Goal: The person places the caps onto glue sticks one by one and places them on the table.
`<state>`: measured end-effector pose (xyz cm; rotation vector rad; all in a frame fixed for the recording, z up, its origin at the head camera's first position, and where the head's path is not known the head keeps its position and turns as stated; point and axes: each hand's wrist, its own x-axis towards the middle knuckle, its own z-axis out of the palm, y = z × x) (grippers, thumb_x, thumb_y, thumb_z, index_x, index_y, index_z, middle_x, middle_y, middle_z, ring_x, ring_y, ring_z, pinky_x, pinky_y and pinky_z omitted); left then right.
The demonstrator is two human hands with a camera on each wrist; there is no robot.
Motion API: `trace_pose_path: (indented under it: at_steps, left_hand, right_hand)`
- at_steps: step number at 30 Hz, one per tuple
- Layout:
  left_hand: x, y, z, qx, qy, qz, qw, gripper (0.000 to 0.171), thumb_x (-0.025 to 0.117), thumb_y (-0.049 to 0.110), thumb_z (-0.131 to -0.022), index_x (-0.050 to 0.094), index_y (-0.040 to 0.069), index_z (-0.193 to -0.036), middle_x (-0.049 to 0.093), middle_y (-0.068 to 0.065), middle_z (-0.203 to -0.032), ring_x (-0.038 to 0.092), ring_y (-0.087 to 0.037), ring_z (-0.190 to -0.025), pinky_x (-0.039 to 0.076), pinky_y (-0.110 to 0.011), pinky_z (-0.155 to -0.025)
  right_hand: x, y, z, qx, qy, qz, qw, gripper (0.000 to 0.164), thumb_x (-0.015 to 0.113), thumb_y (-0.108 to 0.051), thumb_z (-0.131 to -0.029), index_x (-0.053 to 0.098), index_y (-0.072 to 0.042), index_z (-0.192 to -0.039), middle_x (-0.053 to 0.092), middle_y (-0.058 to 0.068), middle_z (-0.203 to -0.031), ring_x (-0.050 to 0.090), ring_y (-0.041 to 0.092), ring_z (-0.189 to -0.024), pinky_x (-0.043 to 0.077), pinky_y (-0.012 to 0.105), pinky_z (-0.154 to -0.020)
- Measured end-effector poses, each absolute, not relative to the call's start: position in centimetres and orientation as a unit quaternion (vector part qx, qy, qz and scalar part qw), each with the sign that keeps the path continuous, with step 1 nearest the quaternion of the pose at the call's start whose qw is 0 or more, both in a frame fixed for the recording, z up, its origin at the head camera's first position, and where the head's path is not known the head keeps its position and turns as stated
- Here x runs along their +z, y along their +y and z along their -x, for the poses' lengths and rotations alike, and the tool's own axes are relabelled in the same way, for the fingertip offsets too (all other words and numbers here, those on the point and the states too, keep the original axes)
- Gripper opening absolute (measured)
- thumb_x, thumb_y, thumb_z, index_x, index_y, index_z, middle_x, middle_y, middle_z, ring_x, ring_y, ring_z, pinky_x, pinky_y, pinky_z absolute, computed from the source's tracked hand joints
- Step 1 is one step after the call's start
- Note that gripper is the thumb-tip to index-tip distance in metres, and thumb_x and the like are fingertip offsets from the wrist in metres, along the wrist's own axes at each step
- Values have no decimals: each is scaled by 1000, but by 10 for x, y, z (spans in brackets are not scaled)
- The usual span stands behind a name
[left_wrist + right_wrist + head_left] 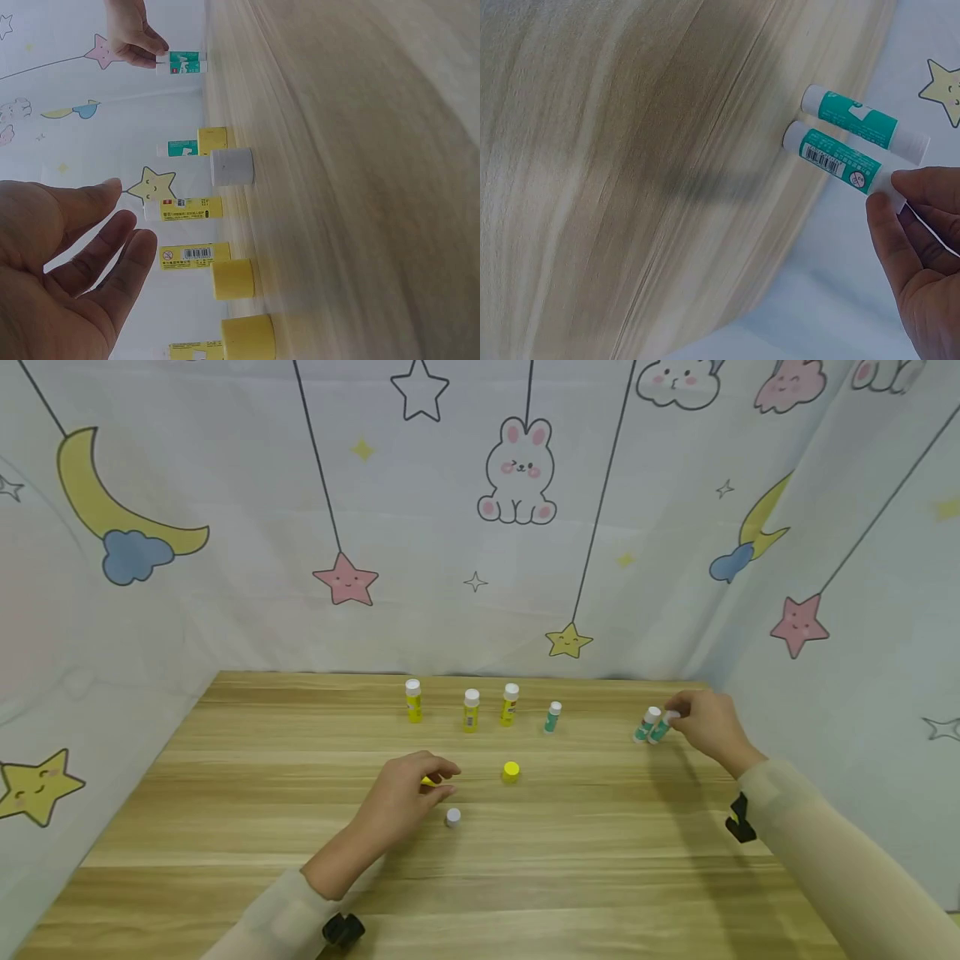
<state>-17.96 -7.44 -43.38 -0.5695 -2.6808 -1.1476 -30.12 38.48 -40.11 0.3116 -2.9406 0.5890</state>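
At the right of the table, my right hand (705,724) pinches the white top end of a green-and-white glue stick (840,160) between thumb and fingertips. Its lower end is at the tabletop, close beside a second green glue stick (857,120). My left hand (408,789) hovers near the middle with thumb and fingers apart, nothing between them. Just below its fingertips in the head view stands a small white cylinder (453,817). Short yellow cylinders (233,279) stand near this hand, mostly hidden behind it in the head view.
Three yellow glue sticks (471,711) with white tops stand in a loose row towards the back, with a smaller green glue stick (552,717) to their right. Another yellow cylinder (511,772) stands mid-table. A printed curtain (450,627) hangs along the back of the wooden table (570,877).
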Motion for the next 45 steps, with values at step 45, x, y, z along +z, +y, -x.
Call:
trace_pose_path:
  at_steps: [45]
  left_hand:
    - [-439,-72,178,-344,-917,189,68,25,74,17,-82,68,22,-105,65,7,-94,56,0,-73,48,-20,-63]
  right_hand:
    - [-380,337,269,232,-952,-145,136,30,68,-8,-84,63,-3,-114,61,18,-109,66,30,-85,54,43,-69]
